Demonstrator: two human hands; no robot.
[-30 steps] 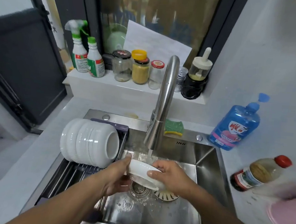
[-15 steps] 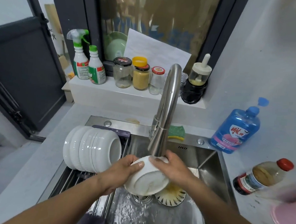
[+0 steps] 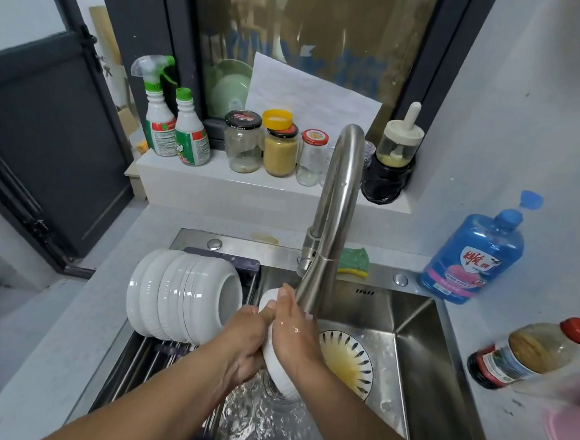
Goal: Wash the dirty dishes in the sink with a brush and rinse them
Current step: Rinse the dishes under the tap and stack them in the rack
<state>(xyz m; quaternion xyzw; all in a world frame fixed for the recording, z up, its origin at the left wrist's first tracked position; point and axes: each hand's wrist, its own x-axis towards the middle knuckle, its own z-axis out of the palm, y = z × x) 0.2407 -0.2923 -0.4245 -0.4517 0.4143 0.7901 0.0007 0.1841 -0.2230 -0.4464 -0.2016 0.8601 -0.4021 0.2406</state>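
Both hands are together, clamped on one white bowl [image 3: 280,373]. It is held on edge over the sink [image 3: 423,335], just under the faucet [image 3: 333,219] spout. Left hand [image 3: 246,340] grips the near rim. Right hand [image 3: 295,333], wet, wraps the bowl's outer side and covers most of it, along with the spout tip.

Patterned plate [image 3: 349,363] lies on the sink floor just right of the hands, with a yellow smear in its centre. Stack of white bowls [image 3: 180,298] sits on its side on the rack [image 3: 141,364] across the sink's left edge, near the left hand. Green sponge [image 3: 353,261] on the back rim behind the faucet. Blue detergent bottle [image 3: 474,257] by the back-right corner. Oil bottle [image 3: 530,353] on the counter right of the sink.
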